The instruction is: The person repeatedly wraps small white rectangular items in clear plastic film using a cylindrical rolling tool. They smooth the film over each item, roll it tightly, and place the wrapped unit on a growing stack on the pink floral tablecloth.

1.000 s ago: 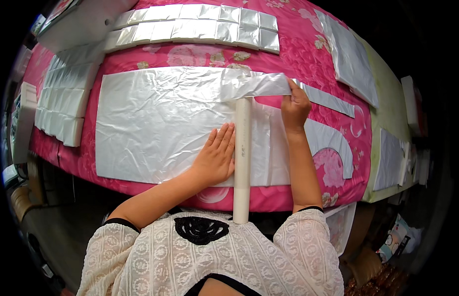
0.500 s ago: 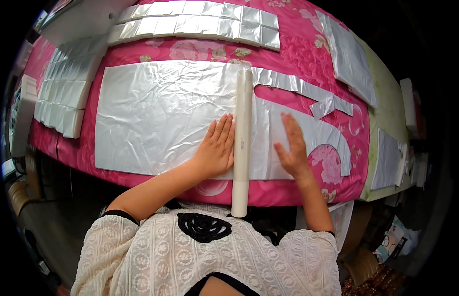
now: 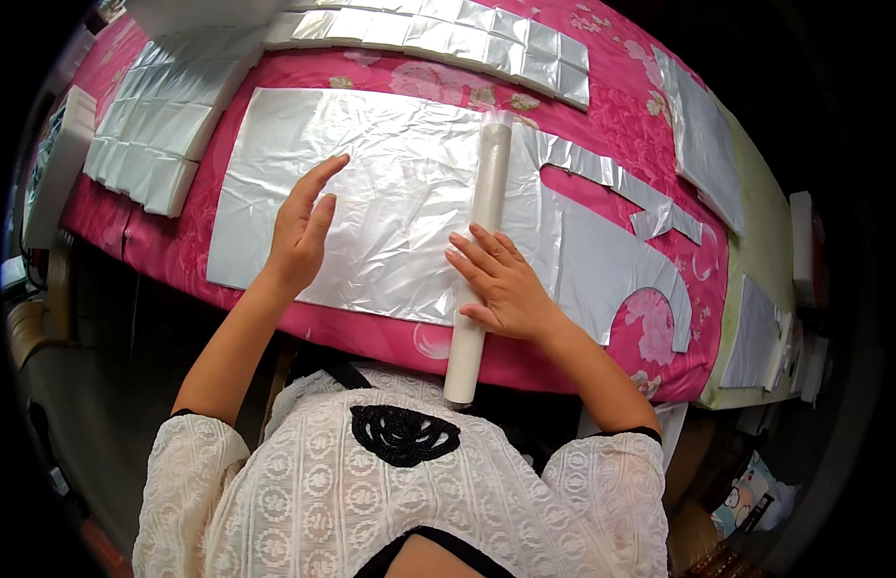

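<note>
Flwr-print pink cloth (image 3: 611, 135), silvery-wht plastic (image 3: 390, 193), off-wht roll (image 3: 491, 183).

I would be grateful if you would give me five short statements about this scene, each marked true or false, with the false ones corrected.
1. The right hand lies on a long, whitish cylindrical tube. True.
2. The left hand also touches the tube. False: it is apart from it, over the flat, silvery plastic sheeting.
3. The tube lies across the sheeting. True.
4. The cloth under the sheeting is plain blue. False: it is a pink floral cloth.
5. Rows of rectangular, silvery plastic packets lie beyond the sheeting, on its far side. True.
</note>
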A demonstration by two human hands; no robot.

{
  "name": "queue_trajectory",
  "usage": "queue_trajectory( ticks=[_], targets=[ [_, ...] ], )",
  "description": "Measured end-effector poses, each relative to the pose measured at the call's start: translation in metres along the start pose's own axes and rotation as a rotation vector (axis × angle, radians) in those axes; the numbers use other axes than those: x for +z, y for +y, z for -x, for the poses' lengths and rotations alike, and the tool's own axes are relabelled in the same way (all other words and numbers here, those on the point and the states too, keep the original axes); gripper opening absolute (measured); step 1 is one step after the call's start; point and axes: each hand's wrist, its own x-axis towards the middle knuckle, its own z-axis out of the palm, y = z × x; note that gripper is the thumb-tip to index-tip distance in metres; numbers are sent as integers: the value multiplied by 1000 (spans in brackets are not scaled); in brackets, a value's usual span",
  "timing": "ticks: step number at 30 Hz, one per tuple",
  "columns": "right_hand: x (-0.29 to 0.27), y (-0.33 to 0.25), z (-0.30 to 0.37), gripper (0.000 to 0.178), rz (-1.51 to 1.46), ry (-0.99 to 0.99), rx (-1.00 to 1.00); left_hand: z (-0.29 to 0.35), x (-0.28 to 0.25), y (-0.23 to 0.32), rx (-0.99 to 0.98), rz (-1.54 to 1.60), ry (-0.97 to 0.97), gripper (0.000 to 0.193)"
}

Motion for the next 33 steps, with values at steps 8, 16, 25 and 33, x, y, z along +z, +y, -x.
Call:
queue_trajectory(
  ticks=[8,16,25,33],
  targets=[
    [7,-95,-133,44,-745,50,-501,86,-69,-16,-271,33,165,36],
    [51,-35,-200,51,-33,53,-381,145,-78,5,-434,-130,163,40],
    [102,-119,-292,56,-95,204,-195,146,-81,-8,-627,-589,192,76],
    [59,-124,-266,73,-1901,289,334,142,-83,17,-696,1051,68,67]
  ],
)
